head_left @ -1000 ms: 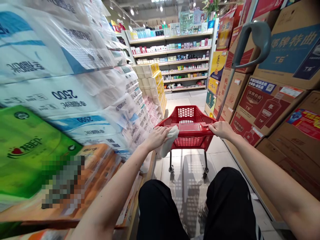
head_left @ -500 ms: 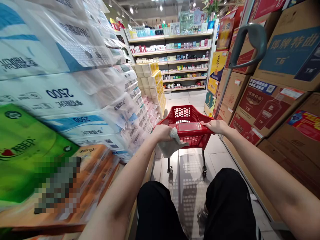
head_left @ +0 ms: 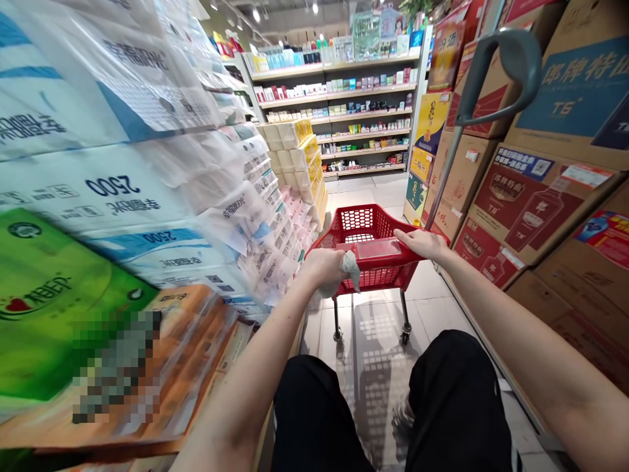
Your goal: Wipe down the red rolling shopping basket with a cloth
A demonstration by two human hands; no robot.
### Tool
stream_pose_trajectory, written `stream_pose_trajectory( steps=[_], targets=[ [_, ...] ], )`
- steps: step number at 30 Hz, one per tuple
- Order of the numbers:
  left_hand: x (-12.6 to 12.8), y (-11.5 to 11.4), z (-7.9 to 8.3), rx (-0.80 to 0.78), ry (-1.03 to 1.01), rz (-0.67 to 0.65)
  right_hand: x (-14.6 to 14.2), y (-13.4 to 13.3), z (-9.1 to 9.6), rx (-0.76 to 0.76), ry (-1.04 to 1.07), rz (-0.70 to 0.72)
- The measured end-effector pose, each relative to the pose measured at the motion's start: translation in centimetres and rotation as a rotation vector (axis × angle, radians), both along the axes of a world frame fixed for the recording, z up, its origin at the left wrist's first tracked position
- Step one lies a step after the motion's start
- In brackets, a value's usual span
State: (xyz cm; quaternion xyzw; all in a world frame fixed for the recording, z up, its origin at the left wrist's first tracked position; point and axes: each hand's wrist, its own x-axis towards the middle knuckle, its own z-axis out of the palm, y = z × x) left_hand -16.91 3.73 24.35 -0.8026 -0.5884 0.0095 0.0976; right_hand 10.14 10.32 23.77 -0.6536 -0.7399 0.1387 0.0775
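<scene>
We have the cart [head_left: 378, 250] at centre, packs [head_left: 191, 196] stacked left, boxes [head_left: 540, 196] right, shelves [head_left: 339, 66] behind at top centre.

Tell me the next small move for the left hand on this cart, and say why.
Probably slide the left hand with its cloth along the red handle toward the right hand: the cloth is bunched at the handle's left part, the right hand rests on its right part, and the middle panel between them is largely uncovered.
</scene>
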Motion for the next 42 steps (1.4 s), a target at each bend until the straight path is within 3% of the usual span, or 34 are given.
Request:
stream_pose_trajectory(
  steps=[3, 8, 17, 23, 26, 29, 34, 42],
  targets=[
    [0.3, -0.2, -0.4, 0.010, -0.016, 0.006, 0.1, 0.2, 0.4, -0.052, 0.133, 0.082],
    [0.6, -0.3, -0.7, 0.011, -0.016, 0.005, -0.2, 0.0, 0.5, -0.072, 0.215, 0.090],
    [0.7, -0.6, -0.7, 0.022, -0.053, 0.011, 0.2, 0.5, -0.2, 0.020, 0.094, 0.051],
    [2.1, -2.3, -3.1, 0.279, -0.108, 0.022, -0.4, 0.4, -0.7, 0.084, -0.070, -0.090],
    [2.8, -3.4, -4.6, 0.367, -0.148, -0.015, -0.2, 0.4, -0.8, 0.086, -0.085, -0.076],
    [3.1, -4.0, -5.1, 0.399, -0.167, -0.053, 0.1, 0.3, -0.5, 0.081, -0.081, -0.015],
    [2.8, -3.3, -3.4, 0.315, -0.130, -0.052, 0.3, 0.4, 0.2, -0.016, -0.052, 0.022],
    [1.5, 0.0, -0.4, -0.056, -0.085, -0.053, 0.2, 1.1, 0.4, -0.090, 0.019, -0.005]
  ],
)
